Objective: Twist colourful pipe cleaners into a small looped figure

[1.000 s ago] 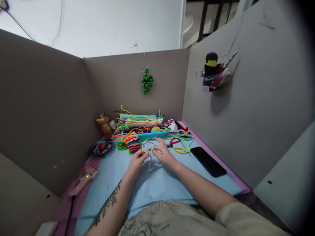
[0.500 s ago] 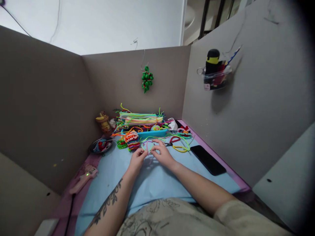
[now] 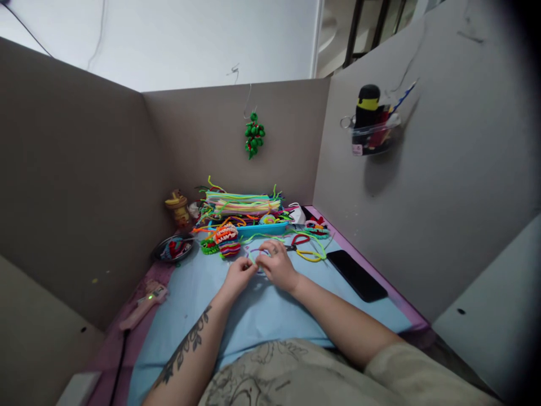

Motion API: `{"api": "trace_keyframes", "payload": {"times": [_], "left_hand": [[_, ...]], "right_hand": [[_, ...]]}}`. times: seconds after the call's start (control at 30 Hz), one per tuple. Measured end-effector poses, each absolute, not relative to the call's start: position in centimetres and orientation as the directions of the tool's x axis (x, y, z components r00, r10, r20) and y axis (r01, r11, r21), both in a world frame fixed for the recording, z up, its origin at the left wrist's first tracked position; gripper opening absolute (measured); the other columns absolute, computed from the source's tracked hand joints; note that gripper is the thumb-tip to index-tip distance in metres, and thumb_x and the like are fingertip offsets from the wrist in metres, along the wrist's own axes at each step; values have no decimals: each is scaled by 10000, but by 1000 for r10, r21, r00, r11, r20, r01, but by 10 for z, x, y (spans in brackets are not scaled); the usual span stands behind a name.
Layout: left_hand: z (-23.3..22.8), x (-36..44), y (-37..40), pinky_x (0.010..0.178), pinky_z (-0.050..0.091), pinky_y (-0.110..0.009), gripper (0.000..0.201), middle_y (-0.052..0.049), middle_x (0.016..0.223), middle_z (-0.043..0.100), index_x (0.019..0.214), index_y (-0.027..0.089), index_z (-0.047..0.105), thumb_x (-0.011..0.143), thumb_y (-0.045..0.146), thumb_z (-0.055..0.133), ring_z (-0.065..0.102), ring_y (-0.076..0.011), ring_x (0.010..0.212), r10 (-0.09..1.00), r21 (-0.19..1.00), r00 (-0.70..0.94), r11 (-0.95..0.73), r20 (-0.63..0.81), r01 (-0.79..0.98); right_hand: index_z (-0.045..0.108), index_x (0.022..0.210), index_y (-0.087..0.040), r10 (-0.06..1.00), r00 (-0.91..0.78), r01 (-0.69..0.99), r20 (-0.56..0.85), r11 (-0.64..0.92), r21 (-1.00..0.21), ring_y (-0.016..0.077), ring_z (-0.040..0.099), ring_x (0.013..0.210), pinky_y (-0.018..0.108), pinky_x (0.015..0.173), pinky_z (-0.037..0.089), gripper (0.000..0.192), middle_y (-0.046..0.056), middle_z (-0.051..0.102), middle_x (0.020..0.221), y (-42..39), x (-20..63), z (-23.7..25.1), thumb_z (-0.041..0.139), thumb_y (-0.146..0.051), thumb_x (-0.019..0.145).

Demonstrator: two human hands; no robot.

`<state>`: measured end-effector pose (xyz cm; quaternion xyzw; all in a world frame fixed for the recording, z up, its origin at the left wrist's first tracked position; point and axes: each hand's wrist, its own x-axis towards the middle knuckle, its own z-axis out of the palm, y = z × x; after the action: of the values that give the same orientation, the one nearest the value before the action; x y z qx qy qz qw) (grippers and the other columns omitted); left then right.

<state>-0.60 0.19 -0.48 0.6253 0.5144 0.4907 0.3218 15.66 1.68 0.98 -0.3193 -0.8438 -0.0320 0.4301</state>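
Observation:
Both of my hands meet over the blue cloth, fingertips pinching thin pipe cleaners between them. A purple pipe cleaner [image 3: 259,250] curves up just behind the fingers, and a pale green pipe cleaner [image 3: 252,258] shows beside it. My left hand [image 3: 238,274] is closed, thumb against forefinger, at the near end of these strands. Closed as well, my right hand [image 3: 278,267] has its fingers bent over them from the right and hides part of the loop. Scissors [image 3: 311,257] with one red and one yellow handle lie right of my right hand.
Behind my hands stand a blue tray [image 3: 273,228] and a heap of colourful pipe cleaners [image 3: 243,206]. A striped fuzzy piece [image 3: 228,243] lies left of them. Further out are a dark bowl [image 3: 158,254], a pink glue gun [image 3: 143,310] and a black phone [image 3: 357,276]. Grey panels enclose the table.
My right hand has turned inward, its fingers curling more over the strands. The pipe cleaner loop is now more covered. My left hand has shifted only slightly.

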Motion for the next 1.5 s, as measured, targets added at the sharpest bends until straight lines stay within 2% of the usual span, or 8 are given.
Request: {"api": "trace_keyframes", "payload": {"times": [0.13,0.37,0.53,0.7,0.87,1.07,1.3,1.5], "left_hand": [[-3,-9,3,521,296,-222,224,14,557,478,559,161,566,655,355,619,405,-108,537,939,881,-99,-270,331,389],[2,-9,1,548,337,-228,198,2,602,488,588,159,572,692,325,604,436,-113,572,907,814,-30,-363,421,453],[9,-8,-4,616,413,-239,240,-63,935,577,925,169,597,734,312,572,522,-126,711,823,795,-194,-411,534,446],[6,-7,-5,578,423,-229,290,-44,782,627,967,141,584,748,331,566,542,-117,632,883,861,-177,-350,435,370],[4,1,-8,478,400,-212,443,-17,704,620,1121,138,555,735,354,579,477,-84,501,939,926,-65,-319,338,202],[4,-2,-3,400,295,-186,341,-11,631,603,895,111,677,643,340,659,371,-44,429,963,983,-194,-180,185,43],[0,-8,4,389,199,-183,433,28,542,541,925,121,667,565,356,718,310,-24,394,981,972,-175,-124,89,-201],[3,-4,1,385,187,-177,395,32,540,541,896,116,663,563,319,721,297,-18,388,979,980,-193,-99,65,-172]], "right_hand": [[614,888,-206,574,-294,548,764,756,-358,218,430,962,401,902,328,174,74,513,940,19,160,12,472,-173,794],[640,858,-226,577,-408,560,707,770,-306,255,332,1129,440,983,253,130,73,476,1136,17,158,13,576,-210,747],[634,790,-217,633,-325,502,703,745,-439,231,366,1108,428,971,284,66,66,486,1125,22,154,5,584,-202,750],[628,766,-208,713,-202,435,672,680,-591,222,417,1079,404,947,322,43,70,489,1075,27,153,0,600,-213,733],[634,777,-209,744,-231,372,627,663,-650,214,447,1054,390,932,340,56,71,492,1066,25,150,-3,593,-233,746],[610,914,-222,749,-196,320,633,659,-681,204,456,1069,378,942,345,195,70,502,1081,20,147,-1,598,-191,721],[677,801,-217,817,-195,365,543,574,-733,231,411,1154,404,989,296,109,84,478,1214,25,145,-8,598,-226,727],[647,733,-188,828,-185,357,530,559,-749,212,461,1095,383,947,355,108,92,497,1131,28,142,-15,560,-246,761]]}}
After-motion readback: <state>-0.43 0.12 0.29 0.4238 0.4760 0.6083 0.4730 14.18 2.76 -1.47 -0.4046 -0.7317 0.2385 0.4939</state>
